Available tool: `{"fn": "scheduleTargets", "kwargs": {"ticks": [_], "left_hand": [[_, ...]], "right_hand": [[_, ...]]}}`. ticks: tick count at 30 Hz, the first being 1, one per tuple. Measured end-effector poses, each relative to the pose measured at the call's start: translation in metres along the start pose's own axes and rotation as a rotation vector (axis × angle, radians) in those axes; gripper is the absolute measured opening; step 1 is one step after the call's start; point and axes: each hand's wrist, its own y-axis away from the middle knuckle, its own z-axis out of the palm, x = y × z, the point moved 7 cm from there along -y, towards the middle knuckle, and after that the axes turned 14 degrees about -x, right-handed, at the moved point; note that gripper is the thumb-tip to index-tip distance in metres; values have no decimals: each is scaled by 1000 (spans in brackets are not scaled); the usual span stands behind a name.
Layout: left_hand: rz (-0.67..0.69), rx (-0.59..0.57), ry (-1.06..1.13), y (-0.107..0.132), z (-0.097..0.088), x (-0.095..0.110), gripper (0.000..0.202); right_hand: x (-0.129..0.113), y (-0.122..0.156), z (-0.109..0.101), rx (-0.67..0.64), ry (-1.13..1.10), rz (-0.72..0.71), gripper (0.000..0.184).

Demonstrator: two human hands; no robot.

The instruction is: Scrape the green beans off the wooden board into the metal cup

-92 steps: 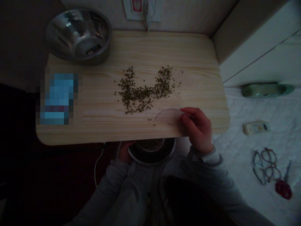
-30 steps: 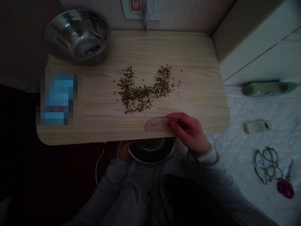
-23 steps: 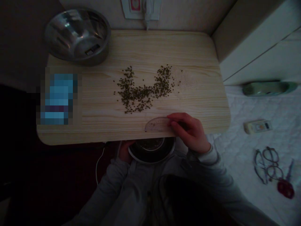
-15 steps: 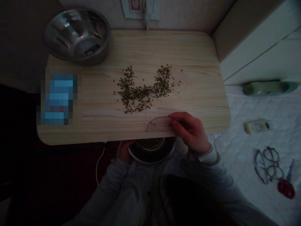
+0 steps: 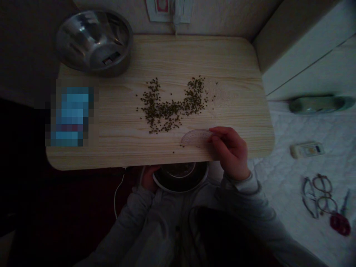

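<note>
A clear plastic protractor [image 5: 197, 137] is pinched at its right end by my right hand [image 5: 232, 152], low over the front of the wooden table [image 5: 116, 148]. A few stray beans lie by its left end. Farther back, small dark green beans [image 5: 167, 108] are spread in a rough U shape, with pale bits of debris [image 5: 222, 92] to their right. Below the table's front edge, my left hand [image 5: 149, 178] is at the left rim of a dark bowl [image 5: 182, 185] held near my lap. The table edge hides part of that bowl and most of my left fingers.
A large steel bowl [image 5: 97, 44] stands at the table's back left, with a blurred blue item [image 5: 73, 115] in front of it. On the white quilt at right lie a green bottle [image 5: 319, 104], a pale remote [image 5: 308, 150] and red-handled scissors [image 5: 339, 223]. A wall socket [image 5: 169, 10] is behind.
My right hand has moved the protractor slightly right and away from the table's front edge, leaving a few beans behind near the edge. My left hand and the dark bowl stay in place.
</note>
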Motion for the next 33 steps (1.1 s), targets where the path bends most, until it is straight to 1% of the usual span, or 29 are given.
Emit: {"fn": "scheduleTargets", "kwargs": {"ticks": [4, 5, 6, 11, 13, 16, 18, 22, 24, 26, 28, 31, 33], "left_hand": [[52, 16, -91, 1, -3, 6, 11], [71, 40, -98, 2, -5, 7, 11], [66, 34, -103, 2, -5, 7, 12], [70, 26, -47, 1, -3, 5, 6], [50, 8, -5, -2, -1, 0, 1], [-5, -18, 52, -5, 2, -5, 5], [-18, -18, 75, -3, 4, -4, 5], [-15, 10, 54, 1, 5, 3, 5], [-38, 7, 80, 1, 6, 2, 5], [-61, -11, 130, 0, 8, -2, 4], [-61, -10, 136, -1, 7, -5, 3], [-24, 11, 98, -3, 3, -4, 3], [-13, -3, 112, -3, 4, -4, 4]], "right_hand": [[0, 0, 1, -14, 8, 0, 19], [0, 0, 1, -19, 6, 0, 19], [0, 0, 1, -23, 3, 1, 19], [1, 0, 1, -23, -16, 6, 19], [1, 0, 2, -28, -25, 7, 18], [0, 0, 1, -42, -16, 10, 18], [0, 0, 1, -63, 1, 12, 17], [0, 0, 3, -115, 16, 10, 15], [1, 0, 2, -93, 3, 10, 16], [1, 0, 0, -42, -12, 7, 17], [0, 0, -1, -1, -15, 4, 18], [0, -1, 0, 3, 2, 13, 18], [0, -2, 2, -9, 11, 18, 19]]}}
